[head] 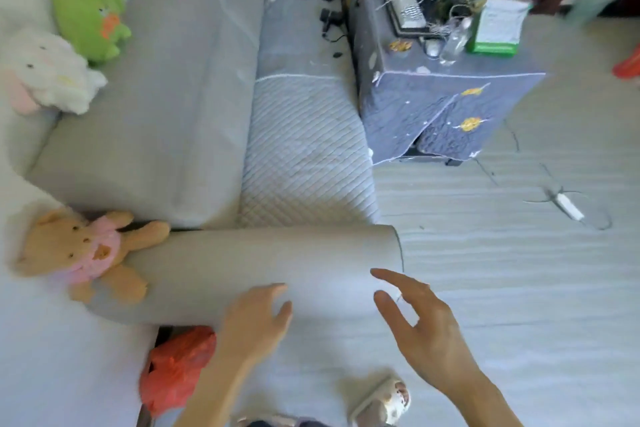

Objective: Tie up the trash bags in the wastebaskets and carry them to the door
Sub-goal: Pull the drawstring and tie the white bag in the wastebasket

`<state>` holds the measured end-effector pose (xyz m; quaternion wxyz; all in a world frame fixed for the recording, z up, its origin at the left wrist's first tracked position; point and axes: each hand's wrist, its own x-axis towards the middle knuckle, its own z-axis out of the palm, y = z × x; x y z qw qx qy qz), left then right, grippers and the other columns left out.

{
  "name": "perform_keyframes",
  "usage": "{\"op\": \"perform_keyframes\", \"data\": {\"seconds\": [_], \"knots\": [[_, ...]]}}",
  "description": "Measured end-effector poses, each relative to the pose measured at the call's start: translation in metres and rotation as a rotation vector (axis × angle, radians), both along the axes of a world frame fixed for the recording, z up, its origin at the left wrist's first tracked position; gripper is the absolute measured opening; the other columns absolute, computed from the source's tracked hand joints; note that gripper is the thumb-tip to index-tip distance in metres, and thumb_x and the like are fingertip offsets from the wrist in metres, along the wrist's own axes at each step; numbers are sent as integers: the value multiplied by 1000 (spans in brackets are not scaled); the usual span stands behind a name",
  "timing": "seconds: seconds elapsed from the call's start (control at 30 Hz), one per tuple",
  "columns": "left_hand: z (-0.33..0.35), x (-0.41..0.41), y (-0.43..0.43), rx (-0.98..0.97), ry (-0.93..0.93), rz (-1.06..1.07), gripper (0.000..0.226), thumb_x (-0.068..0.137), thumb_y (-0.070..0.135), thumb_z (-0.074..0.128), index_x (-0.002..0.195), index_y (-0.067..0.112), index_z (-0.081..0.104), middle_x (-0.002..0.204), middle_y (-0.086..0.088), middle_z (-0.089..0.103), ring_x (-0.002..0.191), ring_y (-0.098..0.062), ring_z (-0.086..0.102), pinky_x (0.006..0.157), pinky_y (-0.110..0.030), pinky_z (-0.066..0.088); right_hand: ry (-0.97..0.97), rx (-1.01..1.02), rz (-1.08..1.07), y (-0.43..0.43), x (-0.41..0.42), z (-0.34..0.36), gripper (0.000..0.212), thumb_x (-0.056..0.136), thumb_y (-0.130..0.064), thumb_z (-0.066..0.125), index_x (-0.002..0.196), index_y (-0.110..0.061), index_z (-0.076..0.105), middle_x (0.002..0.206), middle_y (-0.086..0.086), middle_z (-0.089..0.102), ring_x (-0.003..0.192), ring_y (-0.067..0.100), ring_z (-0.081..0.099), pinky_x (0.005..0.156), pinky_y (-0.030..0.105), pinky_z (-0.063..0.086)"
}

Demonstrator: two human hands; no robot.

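**Red bag waiting beside the sofa arm**

Both hands were out in front with nothing in them. The left hand [258, 317] hung with its fingers loosely spread just over the near end of the grey padded sofa arm [277, 263]; the right hand [420, 326] was wide open above the pale striped floor [502, 288], fingers splayed.

The crumpled red plastic trash bag [176, 369] sat low at the person's left, tucked against the sofa arm, below the left forearm. I could not make out a wastebasket around it, nor whether its mouth was knotted. So the job looked early to me: this bag remained ungrasped, and the carrying had yet to be done. A second scrap of red [628, 66] showed at the far right edge, too cut off to name.

The floor to the right lay open, apart from a white power strip with loose cords [569, 206] and the corner of the blue quilted table cover [450, 107].
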<state>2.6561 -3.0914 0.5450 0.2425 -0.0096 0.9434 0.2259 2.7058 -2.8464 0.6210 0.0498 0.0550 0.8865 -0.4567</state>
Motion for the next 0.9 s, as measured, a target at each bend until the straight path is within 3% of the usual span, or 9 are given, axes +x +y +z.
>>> {"op": "perform_keyframes", "data": {"seconds": [0.07, 0.2, 0.27, 0.4, 0.47, 0.53, 0.67, 0.77, 0.9], "knots": [[18, -31, 61, 32, 121, -95, 85, 70, 69, 16, 134, 30, 57, 136, 7, 59, 128, -16, 52, 108, -31, 36, 77, -50, -189, 56, 10, 15, 28, 88, -50, 55, 115, -56, 60, 116, -45, 55, 115, -15, 50, 90, 3, 38], [49, -72, 194, 142, 224, -259, 43, 92, 46, 50, 130, 27, 59, 132, 5, 62, 124, -18, 55, 103, -32, 40, 190, -111, -502, 173, 29, 19, 33, 88, -54, 50, 118, -50, 61, 123, -30, 62, 118, 2, 58, 95, 26, 49], [55, -85, 257, 201, 260, -328, 36, 95, 35, 57, 130, 28, 59, 132, 7, 60, 123, -14, 53, 102, -28, 39, 203, -94, -601, 230, 33, 18, 28, 91, -51, 51, 118, -52, 60, 122, -29, 62, 117, 2, 58, 96, 32, 51], [68, -93, 367, 324, 259, -446, 31, 95, 29, 58, 125, 32, 60, 125, 21, 56, 103, 15, 50, 89, -7, 31, 198, 26, -704, 329, 54, 26, 27, 95, -44, 53, 120, -52, 57, 119, -39, 56, 120, -8, 50, 98, 28, 48], [73, -96, 420, 351, 277, -514, 30, 94, 31, 59, 124, 35, 60, 124, 24, 55, 112, 9, 51, 96, -14, 33, 208, 84, -778, 373, 66, 35, 27, 94, -45, 53, 118, -56, 56, 117, -47, 51, 116, -8, 51, 92, 17, 45], [76, -103, 469, 349, 317, -587, 30, 93, 33, 59, 123, 35, 60, 126, 23, 57, 120, -3, 52, 102, -22, 37, 219, 149, -842, 410, 74, 41, 27, 91, -48, 52, 117, -55, 57, 118, -44, 53, 115, -5, 52, 83, 8, 43], [82, -119, 559, 361, 349, -688, 30, 94, 35, 57, 124, 36, 59, 126, 25, 56, 121, -2, 51, 104, -26, 38, 232, 172, -990, 473, 77, 38, 26, 88, -51, 50, 111, -59, 57, 119, -44, 53, 109, -10, 52, 81, 21, 47], [80, -140, 625, 423, 322, -727, 28, 94, 33, 58, 121, 37, 60, 122, 26, 57, 118, 2, 51, 101, -21, 38, 228, 149, -1066, 521, 63, 31, 23, 86, -50, 50, 105, -61, 58, 119, -51, 47, 105, -17, 50, 72, 17, 44], [69, -176, 699, 460, 266, -747, 27, 94, 34, 58, 120, 39, 60, 121, 27, 57, 116, 3, 51, 100, -23, 40, 188, 144, -1108, 586, 27, 20, 23, 89, -48, 51, 108, -57, 60, 123, -46, 48, 106, -10, 54, 78, 21, 48]]}}
